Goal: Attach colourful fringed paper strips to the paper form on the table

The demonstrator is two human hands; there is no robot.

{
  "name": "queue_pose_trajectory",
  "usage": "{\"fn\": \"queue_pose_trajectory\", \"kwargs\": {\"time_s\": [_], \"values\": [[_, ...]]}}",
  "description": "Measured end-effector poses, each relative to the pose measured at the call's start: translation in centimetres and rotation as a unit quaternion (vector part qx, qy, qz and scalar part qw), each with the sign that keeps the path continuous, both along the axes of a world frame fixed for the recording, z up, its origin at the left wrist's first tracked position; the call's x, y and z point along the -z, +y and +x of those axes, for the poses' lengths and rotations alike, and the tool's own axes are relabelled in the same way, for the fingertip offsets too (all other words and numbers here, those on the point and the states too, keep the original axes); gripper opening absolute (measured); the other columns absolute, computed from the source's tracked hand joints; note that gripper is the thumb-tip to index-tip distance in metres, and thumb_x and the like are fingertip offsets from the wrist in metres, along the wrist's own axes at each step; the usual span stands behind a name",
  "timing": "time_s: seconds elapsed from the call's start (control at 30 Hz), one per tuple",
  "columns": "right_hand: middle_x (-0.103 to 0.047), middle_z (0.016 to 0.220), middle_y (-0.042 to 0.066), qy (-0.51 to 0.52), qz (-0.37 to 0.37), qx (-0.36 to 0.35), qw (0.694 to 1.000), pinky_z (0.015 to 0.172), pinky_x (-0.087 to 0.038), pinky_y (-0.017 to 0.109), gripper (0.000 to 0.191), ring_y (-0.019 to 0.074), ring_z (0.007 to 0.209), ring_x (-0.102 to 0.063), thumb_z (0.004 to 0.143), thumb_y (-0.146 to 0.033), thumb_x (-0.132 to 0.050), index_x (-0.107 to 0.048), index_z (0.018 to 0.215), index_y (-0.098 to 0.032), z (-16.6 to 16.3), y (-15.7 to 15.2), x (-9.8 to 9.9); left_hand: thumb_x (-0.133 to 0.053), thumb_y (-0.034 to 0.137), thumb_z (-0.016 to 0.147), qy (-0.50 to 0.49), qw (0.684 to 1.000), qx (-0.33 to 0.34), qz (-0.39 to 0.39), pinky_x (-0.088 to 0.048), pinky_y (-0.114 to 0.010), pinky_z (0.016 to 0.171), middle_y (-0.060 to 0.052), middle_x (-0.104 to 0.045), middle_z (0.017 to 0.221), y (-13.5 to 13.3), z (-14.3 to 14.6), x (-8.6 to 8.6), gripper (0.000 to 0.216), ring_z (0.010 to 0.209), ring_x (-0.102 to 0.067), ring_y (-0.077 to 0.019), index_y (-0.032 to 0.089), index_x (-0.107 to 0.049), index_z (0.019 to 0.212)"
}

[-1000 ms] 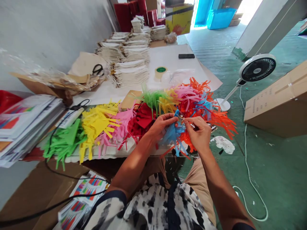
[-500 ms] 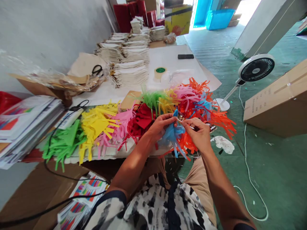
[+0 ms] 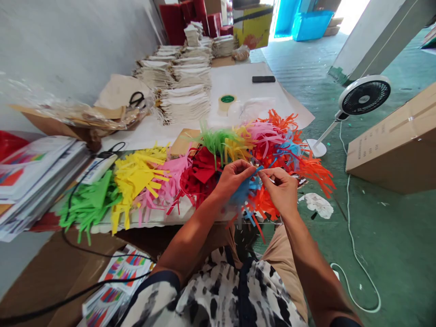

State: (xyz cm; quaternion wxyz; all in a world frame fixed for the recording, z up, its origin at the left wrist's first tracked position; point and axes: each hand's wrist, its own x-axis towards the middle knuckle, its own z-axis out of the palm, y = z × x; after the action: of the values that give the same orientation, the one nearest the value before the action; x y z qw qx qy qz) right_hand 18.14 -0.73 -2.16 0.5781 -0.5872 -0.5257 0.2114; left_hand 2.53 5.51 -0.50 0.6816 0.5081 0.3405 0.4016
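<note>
A blue tissue-paper tassel [image 3: 242,190] hangs below my left hand [image 3: 235,177], whose thumb and fingers pinch its top. A narrow blue end sticks out to the right between my two hands. My right hand [image 3: 282,186] is closed in a pinch right beside that end; what its fingertips hold is too small to make out. Orange tassels [image 3: 267,202] lie under and behind my hands. Left of them are a dark red tassel bundle [image 3: 200,170], a pink one [image 3: 170,177], a yellow one [image 3: 136,172] and a green one [image 3: 97,200].
Stacks of white bundles [image 3: 185,102] stand along the wall side of the table. A tape roll [image 3: 226,103], a black phone-like object [image 3: 263,79] and scissors [image 3: 136,99] lie there. To the right are a white fan [image 3: 364,96] and a cardboard box [image 3: 395,141].
The tassel's blue tip has tilted from upright to pointing right, towards my right hand. My left hand has shifted slightly right, and the blue strips below have swung and blurred.
</note>
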Motion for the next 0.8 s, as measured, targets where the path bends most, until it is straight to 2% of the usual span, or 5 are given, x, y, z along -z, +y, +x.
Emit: {"fn": "queue_pose_trajectory", "kwargs": {"time_s": [0.2,0.33,0.43,0.53,0.8], "values": [[-0.063,0.074,0.000,0.001,-0.010,-0.008,1.000,0.063,-0.039,0.030,0.019,0.0144,0.066,-0.050,0.090,-0.038,-0.071,-0.077,0.084,-0.022,0.4,-0.3,0.0,-0.083,0.051,0.083,0.071,0.987,-0.043,0.141,-0.048,-0.025,0.071,-0.001,-0.074,0.082,-0.1,0.7,-0.1,0.033,0.073,-0.063,-0.0130,0.019,-0.077,0.090],[-0.072,0.099,0.003,0.066,-0.038,-0.048,0.996,0.060,-0.041,0.028,0.029,0.0135,0.066,-0.050,0.090,-0.043,-0.069,-0.076,0.109,-0.023,0.8,-0.6,-0.1,-0.069,0.045,0.097,0.168,0.942,-0.078,0.280,-0.048,-0.027,0.082,-0.001,-0.080,0.096,-0.7,1.0,0.4,0.023,0.086,-0.070,-0.0173,0.025,-0.081,0.098],[-0.072,0.092,0.002,0.124,-0.064,-0.076,0.987,0.059,-0.042,0.028,0.031,0.0142,0.066,-0.053,0.087,-0.050,-0.073,-0.077,0.101,-0.023,1.0,-0.5,0.1,-0.062,0.041,0.101,0.223,0.913,-0.050,0.338,-0.045,-0.026,0.079,-0.002,-0.081,0.102,-0.8,1.1,0.8,0.024,0.086,-0.072,-0.0186,0.028,-0.081,0.108],[-0.065,0.075,-0.002,0.211,-0.063,-0.087,0.972,0.059,-0.041,0.027,0.034,0.0145,0.066,-0.054,0.077,-0.055,-0.084,-0.073,0.082,-0.023,1.1,-0.4,0.9,-0.063,0.038,0.100,0.254,0.893,-0.014,0.371,-0.040,-0.025,0.073,-0.004,-0.080,0.096,-0.3,1.3,0.7,0.023,0.081,-0.071,-0.0187,0.028,-0.082,0.110],[-0.043,0.058,-0.009,0.312,-0.047,-0.043,0.948,0.043,-0.021,0.024,0.027,0.0091,0.045,-0.029,0.089,-0.051,-0.074,-0.067,0.090,-0.025,1.7,-0.4,3.2,-0.059,0.044,0.101,0.273,0.888,0.066,0.364,-0.032,-0.023,0.063,0.002,-0.064,0.063,2.6,3.5,-0.1,0.028,0.056,-0.054,-0.0119,0.023,-0.076,0.096]]}}
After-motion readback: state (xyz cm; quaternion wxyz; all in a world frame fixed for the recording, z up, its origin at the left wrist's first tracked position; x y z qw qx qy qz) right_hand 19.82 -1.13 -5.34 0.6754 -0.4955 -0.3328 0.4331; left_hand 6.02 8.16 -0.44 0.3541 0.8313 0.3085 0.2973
